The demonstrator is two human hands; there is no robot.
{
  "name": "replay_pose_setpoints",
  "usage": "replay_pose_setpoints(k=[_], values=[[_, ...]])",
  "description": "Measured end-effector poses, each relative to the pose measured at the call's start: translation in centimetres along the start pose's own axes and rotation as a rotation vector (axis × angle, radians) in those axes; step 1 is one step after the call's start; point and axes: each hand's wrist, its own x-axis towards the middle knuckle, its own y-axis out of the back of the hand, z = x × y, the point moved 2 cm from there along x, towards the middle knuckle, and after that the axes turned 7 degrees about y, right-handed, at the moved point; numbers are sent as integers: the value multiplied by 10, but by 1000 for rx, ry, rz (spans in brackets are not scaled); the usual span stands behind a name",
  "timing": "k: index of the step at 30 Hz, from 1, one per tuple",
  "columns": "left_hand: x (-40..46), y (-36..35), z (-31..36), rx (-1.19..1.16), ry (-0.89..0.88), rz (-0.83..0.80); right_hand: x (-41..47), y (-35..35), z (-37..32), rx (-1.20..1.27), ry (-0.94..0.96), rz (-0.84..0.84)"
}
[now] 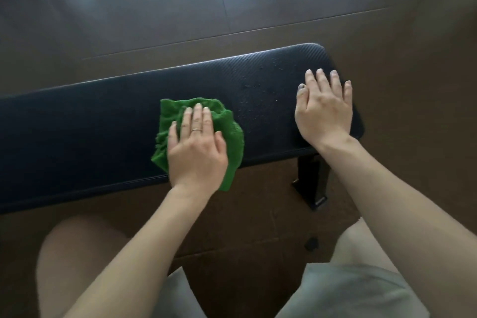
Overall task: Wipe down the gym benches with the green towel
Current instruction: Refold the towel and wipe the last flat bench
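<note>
Green towel (227, 134) bunched flat on the black padded table (77, 131), near the middle of the visible pad, one corner hanging over the near edge. Pinned under left hand (197, 148): fingers straight and spread, palm down, pressing rather than gripping; ring on 1 finger. Right hand (324, 108) flat on the bare pad near the right end, fingers straight, holding nothing, probably just bracing. Well apart from the towel.

Small droplets or specks (254, 97) scattered on the pad between the 2 hands, just right of the towel. Likely the next patch to wipe.

For a good pass: keep palm pressure even, push towel rightward through the specks toward the table end, lift or shift the right hand clear first. Overlap strokes, cover far edge and near edge too. Tuck the hanging corner under so it doesn't drag off the edge. Refold to a fresh face if the towel loads up.

Left stretch of the pad runs out of view; can't tell whether wiped. Black metal leg (311, 183) under the right end. Brown floor (258, 8) around. Knees and grey shorts (361, 292) at bottom, person seemingly crouched close to the table.
</note>
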Motion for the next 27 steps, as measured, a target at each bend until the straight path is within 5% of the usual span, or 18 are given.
replay_pose_setpoints(k=[6, 10, 14, 18, 23, 27], values=[[7, -13, 124, -12, -188, -49, 0, 4, 29, 40, -83, -70], [8, -8, 102, -52, -281, -79, 0, 11, 35, 187, -98, -44], [26, -1, 48, -69, -137, -85, 1, 23, 44, 392, -178, -37], [32, -5, 82, 7, 16, -115, -2, 31, 59, 528, -361, -110], [22, -10, 175, 2, -221, -150, 5, 26, 70, 809, -589, -156], [36, -16, 219, 5, -360, -155, 10, 21, 73, 855, -577, -164]])
